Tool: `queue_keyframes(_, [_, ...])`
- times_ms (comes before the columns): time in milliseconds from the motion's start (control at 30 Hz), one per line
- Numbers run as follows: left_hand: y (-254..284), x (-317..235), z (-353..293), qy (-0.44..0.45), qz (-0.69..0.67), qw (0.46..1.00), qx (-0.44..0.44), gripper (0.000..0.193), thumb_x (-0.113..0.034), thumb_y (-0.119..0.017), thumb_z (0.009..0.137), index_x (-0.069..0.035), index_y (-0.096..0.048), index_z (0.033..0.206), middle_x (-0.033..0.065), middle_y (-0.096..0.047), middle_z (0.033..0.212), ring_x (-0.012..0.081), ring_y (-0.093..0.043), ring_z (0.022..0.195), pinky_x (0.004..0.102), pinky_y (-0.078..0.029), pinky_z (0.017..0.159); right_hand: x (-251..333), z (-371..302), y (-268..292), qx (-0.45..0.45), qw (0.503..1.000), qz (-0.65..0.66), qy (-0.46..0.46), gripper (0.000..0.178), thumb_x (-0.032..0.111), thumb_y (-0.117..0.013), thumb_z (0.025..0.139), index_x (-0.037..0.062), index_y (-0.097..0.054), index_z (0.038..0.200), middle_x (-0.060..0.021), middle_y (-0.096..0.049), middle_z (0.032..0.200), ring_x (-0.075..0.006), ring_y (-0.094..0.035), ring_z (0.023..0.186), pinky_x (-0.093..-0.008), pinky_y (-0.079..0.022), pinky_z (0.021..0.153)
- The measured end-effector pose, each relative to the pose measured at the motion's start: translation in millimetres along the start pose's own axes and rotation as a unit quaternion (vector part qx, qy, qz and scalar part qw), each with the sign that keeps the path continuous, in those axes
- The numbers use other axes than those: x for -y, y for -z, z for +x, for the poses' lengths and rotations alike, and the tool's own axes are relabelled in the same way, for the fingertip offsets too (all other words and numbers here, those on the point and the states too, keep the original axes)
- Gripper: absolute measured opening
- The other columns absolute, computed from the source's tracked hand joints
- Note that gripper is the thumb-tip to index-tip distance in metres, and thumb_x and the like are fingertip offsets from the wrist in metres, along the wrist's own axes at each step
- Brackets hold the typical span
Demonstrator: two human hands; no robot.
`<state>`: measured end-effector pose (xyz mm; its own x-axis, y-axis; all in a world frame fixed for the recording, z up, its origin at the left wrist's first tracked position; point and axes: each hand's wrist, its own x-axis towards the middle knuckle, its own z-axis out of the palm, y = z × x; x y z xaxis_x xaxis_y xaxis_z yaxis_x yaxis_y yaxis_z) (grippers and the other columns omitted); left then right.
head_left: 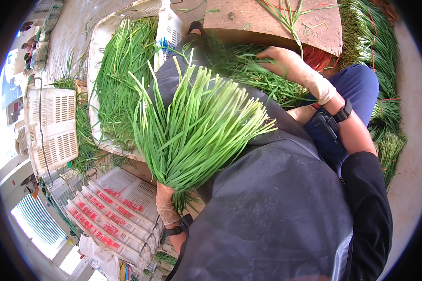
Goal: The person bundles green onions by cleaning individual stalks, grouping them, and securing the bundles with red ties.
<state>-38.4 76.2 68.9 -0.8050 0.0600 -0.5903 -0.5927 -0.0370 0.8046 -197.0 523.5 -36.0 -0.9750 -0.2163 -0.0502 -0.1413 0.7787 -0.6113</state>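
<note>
A large bunch of green chives (197,126) fans out in front of my black apron, its pale cut ends spread toward the upper right. My left hand (165,195), in a thin pale glove, grips the bunch at its lower, leafy end; the leaves cover most of its fingers. My right hand (286,65), also gloved, is open with its fingers stretched to the left. It hovers by a heap of loose chive leaves (267,77) beyond my lap and holds nothing that I can see.
At left, a white plastic crate (94,70) holds many chives. A wooden board (267,21) with stray leaves lies at the top. Tied chive bundles (373,51) line the right. Another crate (51,126) and stacked crates with red markings (112,210) stand at far left and lower left.
</note>
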Motion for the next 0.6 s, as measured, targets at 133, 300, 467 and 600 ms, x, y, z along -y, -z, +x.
queue_keyframes(133, [0, -1, -5, -0.002, -0.002, 1.0, -0.006, 0.073, -0.028, -0.076, 0.08, 0.003, -0.044, 0.138, 0.0117, -0.055, 0.133, 0.0228, -0.055, 0.119, 0.0367, -0.046, 0.101, 104, 47, 17, 0.248, 0.929, 0.274, -0.035, 0.052, 0.042, -0.068, 0.084, -0.0018, -0.068, 0.112, -0.0146, -0.07, 0.107, -0.0206, -0.064, 0.099, -0.0311, -0.048, 0.089])
queue_keyframes(300, [1, -2, -2, -0.001, 0.002, 1.0, -0.002, 0.073, -0.028, -0.076, 0.08, 0.002, -0.044, 0.138, 0.0116, -0.055, 0.133, 0.0227, -0.054, 0.119, 0.0367, -0.046, 0.101, 129, 60, 2, 0.29, 0.908, 0.295, -0.068, 0.044, 0.033, -0.076, 0.074, -0.0022, -0.07, 0.1, -0.0121, -0.07, 0.087, -0.0193, -0.064, 0.08, -0.0332, -0.049, 0.077])
queue_keyframes(467, [2, 0, 0, 0.0, 0.009, 1.0, 0.0, 0.074, -0.028, -0.076, 0.08, 0.002, -0.044, 0.139, 0.0116, -0.054, 0.134, 0.0226, -0.054, 0.12, 0.0367, -0.045, 0.101, 119, 52, -11, 0.351, 0.892, 0.28, -0.042, 0.03, 0.026, -0.073, 0.074, 0.0026, -0.072, 0.093, -0.008, -0.07, 0.079, -0.0151, -0.062, 0.074, -0.0313, -0.048, 0.071])
queue_keyframes(600, [3, 1, 0, 0.0, 0.009, 1.0, 0.001, 0.074, -0.028, -0.077, 0.08, 0.002, -0.044, 0.139, 0.0115, -0.054, 0.134, 0.0225, -0.054, 0.12, 0.0367, -0.045, 0.101, 128, 40, -3, 0.261, 0.916, 0.299, -0.066, 0.031, 0.026, -0.071, 0.077, 0.0021, -0.072, 0.096, -0.0083, -0.07, 0.081, -0.0152, -0.062, 0.076, -0.0314, -0.049, 0.073])
